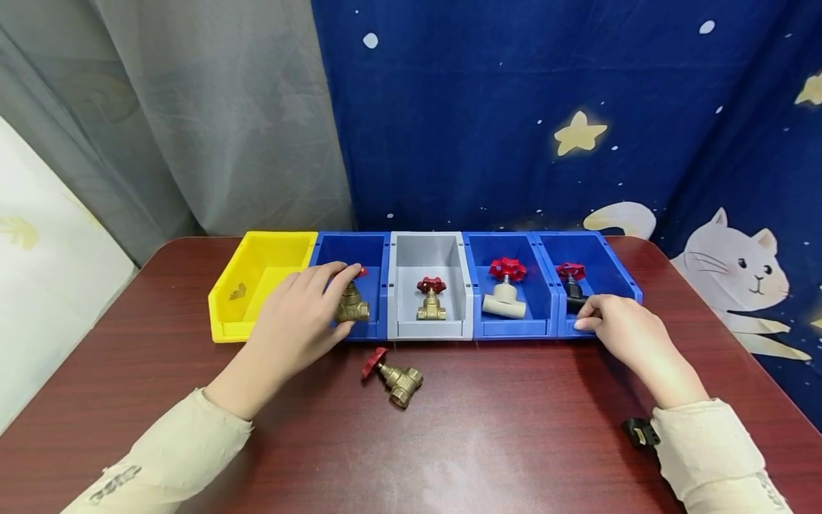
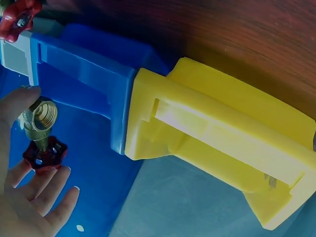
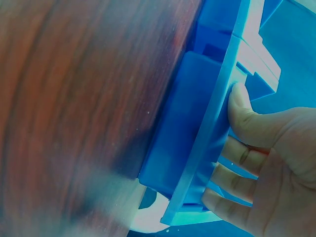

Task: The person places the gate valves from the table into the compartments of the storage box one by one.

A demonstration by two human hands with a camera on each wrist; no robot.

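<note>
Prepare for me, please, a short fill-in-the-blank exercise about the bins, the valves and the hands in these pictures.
1. The leftmost bin is ____.
2. The left hand holds a brass valve whose handwheel is ____.
3. Counted from the left, the grey bin is the ____ of five.
4. The right hand is at the rightmost bin; the valve body inside it is ____.

Missing words: yellow; red; third; black.

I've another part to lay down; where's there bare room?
The table is bare between the loose valve and right sleeve, and left of the left sleeve. Crowded: the blue bins at the left hand and right hand.
</note>
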